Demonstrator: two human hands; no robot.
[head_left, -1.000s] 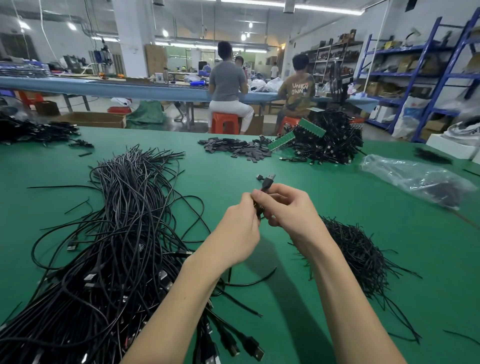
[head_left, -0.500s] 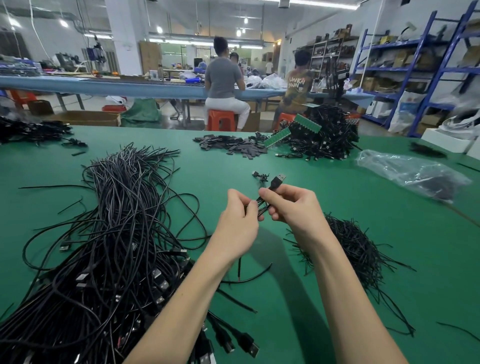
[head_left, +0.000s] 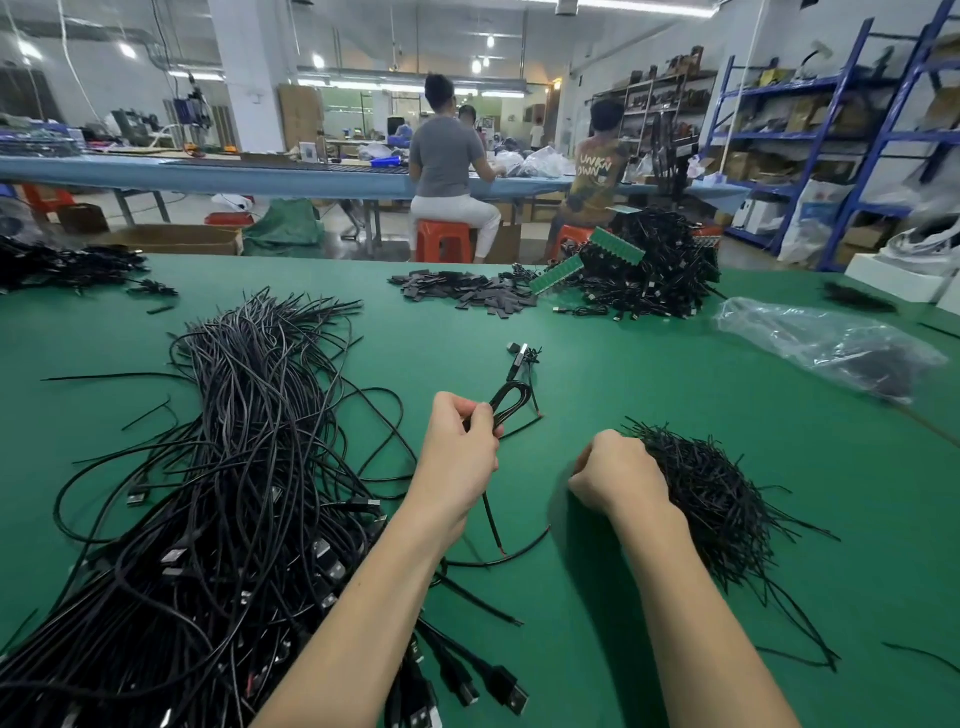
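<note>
The thin black USB cable folded into a short loop (head_left: 511, 402) hangs over the green table mat (head_left: 675, 374), pinched just below its bend by the left hand (head_left: 457, 452). A firm pinch should stop it springing open. The right hand (head_left: 618, 475), fingers curled, meets the bristly pile of black wire ties (head_left: 711, 488) (whether it has caught one, I cannot tell); it is best to draw out just one.

Blue shelving (head_left: 769, 136) lines the right wall; a white pillar (head_left: 244, 78) stands behind
</note>
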